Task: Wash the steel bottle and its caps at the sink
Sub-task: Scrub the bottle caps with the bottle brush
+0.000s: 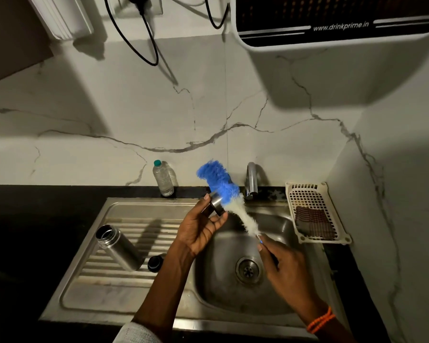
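Steel bottle point(119, 247) lies open-mouthed on its side on the ribbed drainboard point(124, 283), well to the left of the left hand point(200, 231), with a dark cap point(156, 262) just beside its base. The left hand pinches a steel cap point(216, 203) between thumb and fingertips, above the sink basin point(233, 293). The right hand point(282, 269) grips the handle of a bottle brush point(227, 194), whose blue and white bristles pass just behind that cap. Beyond the hands stand the tap point(252, 180) and a clear plastic bottle point(164, 178); its label is unreadable. Far above the right hand, a wall-mounted water purifier point(337, 21) reads "www.drinkprime.in". Right of the tap, a white basket point(315, 211) holds a dark cloth point(315, 225).
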